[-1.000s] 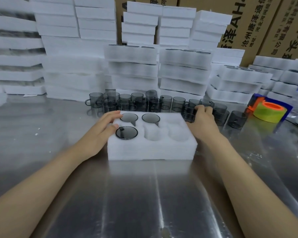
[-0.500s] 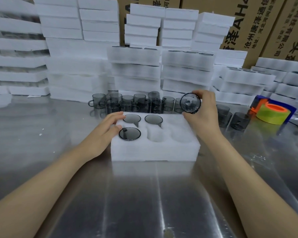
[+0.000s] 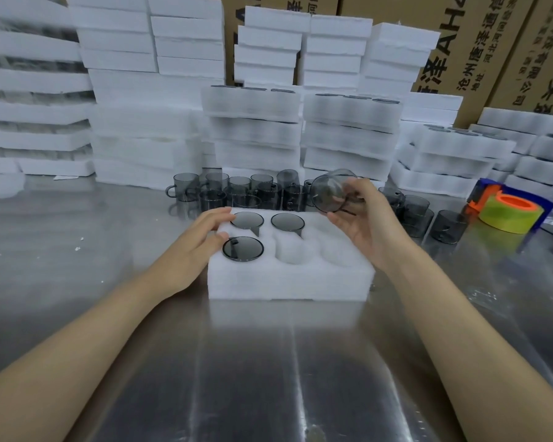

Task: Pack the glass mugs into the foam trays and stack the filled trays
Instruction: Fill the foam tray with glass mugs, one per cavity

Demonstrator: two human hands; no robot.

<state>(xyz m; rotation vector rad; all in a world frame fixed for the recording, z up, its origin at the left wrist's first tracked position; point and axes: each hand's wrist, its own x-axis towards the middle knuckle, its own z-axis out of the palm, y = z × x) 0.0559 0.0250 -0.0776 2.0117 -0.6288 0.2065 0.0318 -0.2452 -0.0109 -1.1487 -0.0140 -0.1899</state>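
Note:
A white foam tray (image 3: 288, 279) lies on the steel table in front of me. Three smoky glass mugs sit in its pockets: two in the back row (image 3: 247, 220) (image 3: 287, 222) and one at front left (image 3: 242, 248). The other pockets are empty. My left hand (image 3: 196, 247) rests flat on the tray's left edge, fingers apart. My right hand (image 3: 364, 218) holds a fourth glass mug (image 3: 329, 194) tilted on its side above the tray's back right corner. Several loose mugs (image 3: 237, 189) stand behind the tray.
Stacks of filled foam trays (image 3: 253, 129) (image 3: 348, 132) rise behind the loose mugs, with more foam stacks to the left (image 3: 29, 90) and right (image 3: 454, 148). A yellow-green tape roll (image 3: 508, 212) with an orange core lies at right. Cardboard boxes (image 3: 479, 43) stand at the back.
My right hand picked a mug from the group behind the tray and lifted it, turning it on its side over the tray's back right corner. My left hand stayed on the tray.

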